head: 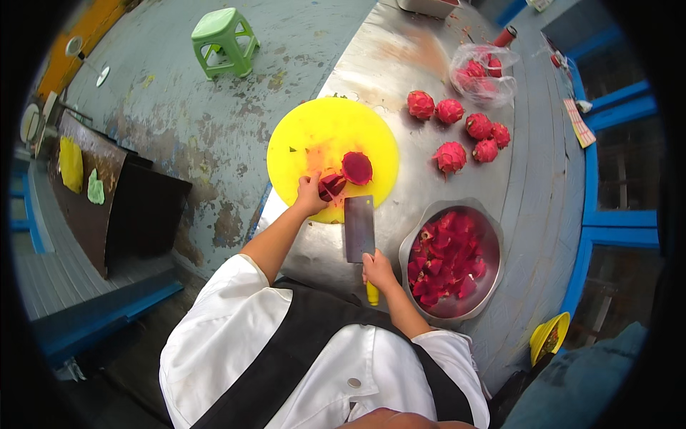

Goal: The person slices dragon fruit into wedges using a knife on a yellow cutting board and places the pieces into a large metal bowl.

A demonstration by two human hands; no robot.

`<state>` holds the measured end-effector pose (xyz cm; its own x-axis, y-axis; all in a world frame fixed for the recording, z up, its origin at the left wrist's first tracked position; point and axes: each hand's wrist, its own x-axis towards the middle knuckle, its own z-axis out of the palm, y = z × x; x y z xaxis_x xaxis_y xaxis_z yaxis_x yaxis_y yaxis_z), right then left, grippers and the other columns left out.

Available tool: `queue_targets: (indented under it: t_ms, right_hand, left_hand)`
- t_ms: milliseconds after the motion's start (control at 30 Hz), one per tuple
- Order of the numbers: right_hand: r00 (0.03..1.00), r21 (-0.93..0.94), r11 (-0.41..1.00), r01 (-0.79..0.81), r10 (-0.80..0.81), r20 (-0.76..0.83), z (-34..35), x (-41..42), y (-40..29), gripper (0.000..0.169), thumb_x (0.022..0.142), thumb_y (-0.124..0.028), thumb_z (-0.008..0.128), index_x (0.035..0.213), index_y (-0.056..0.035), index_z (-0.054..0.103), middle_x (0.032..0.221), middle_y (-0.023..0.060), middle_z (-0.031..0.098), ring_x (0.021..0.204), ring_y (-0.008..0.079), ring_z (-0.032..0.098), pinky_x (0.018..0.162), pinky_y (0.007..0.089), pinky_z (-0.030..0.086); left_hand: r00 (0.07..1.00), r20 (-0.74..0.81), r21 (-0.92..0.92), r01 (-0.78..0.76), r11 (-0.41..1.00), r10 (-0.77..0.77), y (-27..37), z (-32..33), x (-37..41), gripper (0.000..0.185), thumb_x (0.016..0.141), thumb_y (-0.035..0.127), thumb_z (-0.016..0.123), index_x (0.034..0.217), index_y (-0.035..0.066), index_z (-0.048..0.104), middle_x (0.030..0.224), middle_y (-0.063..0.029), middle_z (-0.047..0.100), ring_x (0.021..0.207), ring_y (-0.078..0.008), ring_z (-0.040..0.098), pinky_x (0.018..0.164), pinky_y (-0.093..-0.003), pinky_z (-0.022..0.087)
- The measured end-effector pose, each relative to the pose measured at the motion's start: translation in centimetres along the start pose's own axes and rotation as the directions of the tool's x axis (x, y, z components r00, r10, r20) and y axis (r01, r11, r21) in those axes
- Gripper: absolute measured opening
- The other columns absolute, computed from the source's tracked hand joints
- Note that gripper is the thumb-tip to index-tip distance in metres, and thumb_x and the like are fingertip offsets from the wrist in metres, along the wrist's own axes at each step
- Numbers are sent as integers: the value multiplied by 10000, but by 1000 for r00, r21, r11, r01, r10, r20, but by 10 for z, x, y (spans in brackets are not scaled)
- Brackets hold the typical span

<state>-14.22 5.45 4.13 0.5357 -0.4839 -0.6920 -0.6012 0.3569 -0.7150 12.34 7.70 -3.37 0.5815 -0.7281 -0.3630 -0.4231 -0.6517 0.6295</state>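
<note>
My left hand [311,196] grips cut dragon fruit pieces [333,185] with dark red flesh, near the front of a round yellow cutting board [295,128]. Right beside them, a dragon fruit half [357,168] rests with its cut face up. In my right hand [379,270] is the yellow handle of a cleaver [359,228]. Its broad blade points away from me and overlaps the board's front edge in the view. Red juice stains and small scraps mark the board. The fingertips of my left hand are partly hidden by the fruit.
A metal bowl [496,268] holding dragon fruit peels [447,252] stands right on the metal table [396,230]. Several whole dragon fruits [450,157] lie beyond it, near a clear plastic bag [506,86] with more fruit. A green stool [220,32] stands on the floor.
</note>
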Motion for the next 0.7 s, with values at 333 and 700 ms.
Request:
queue_targets:
  t_ms: [333, 700]
  right_hand:
    - [998, 427, 902, 62, -61, -16, 56, 50, 28, 154, 881, -185, 451, 892, -38, 407, 572, 60, 453, 433, 159, 475, 410, 320, 444]
    - [939, 161, 978, 130, -69, -338, -7, -74, 37, 242, 873, -242, 417, 794, -14, 426, 545, 125, 524, 445, 220, 550, 443, 360, 446]
  left_hand:
    - [985, 138, 191, 77, 979, -104, 39, 1, 7, 659, 585, 319, 784, 1185, 215, 533, 1200, -201, 368, 1066, -353, 444, 923, -391, 400]
    - [896, 200, -516, -248, 820, 397, 122, 45, -74, 512, 711, 32, 719, 1168, 58, 489, 1049, -104, 459, 748, -171, 582, 571, -248, 491]
